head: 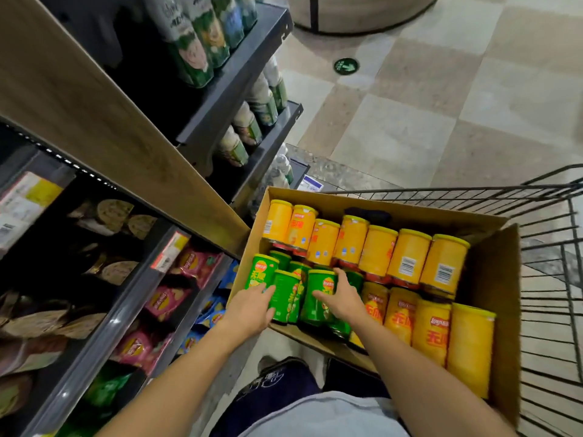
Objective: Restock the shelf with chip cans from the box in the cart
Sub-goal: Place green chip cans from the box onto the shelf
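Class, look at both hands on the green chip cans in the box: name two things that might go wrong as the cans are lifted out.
1. The green cans lie loosely piled, so lifting two may let neighbouring cans roll or shift.
2. The left hand and right hand each reach for a separate can; the smooth cans might slip and drop into the cardboard box or onto the floor.

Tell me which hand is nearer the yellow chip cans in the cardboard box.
Right. The right hand rests on a green can beside the yellow chip cans; the left hand is farther left.
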